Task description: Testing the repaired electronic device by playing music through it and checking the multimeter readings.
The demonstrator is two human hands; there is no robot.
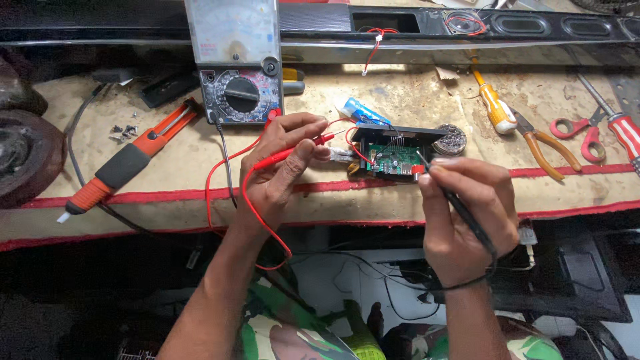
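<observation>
Across the back of the bench (167,167) runs a long black speaker bar (467,27), and in front of it stands the multimeter (237,60), with an orange desoldering pump (130,160) to the left and a screwdriver (493,107), pliers (543,143) and red scissors (583,133) to the right. Down at the front edge sits the small green circuit board (390,159) in its black frame, right between the hands. Left hand (280,170) has its fingers clamped on the red probe (293,152), tip just beside the board, while the right hand (467,213) pinches the black probe (460,207), tip touching the board's right side.
</observation>
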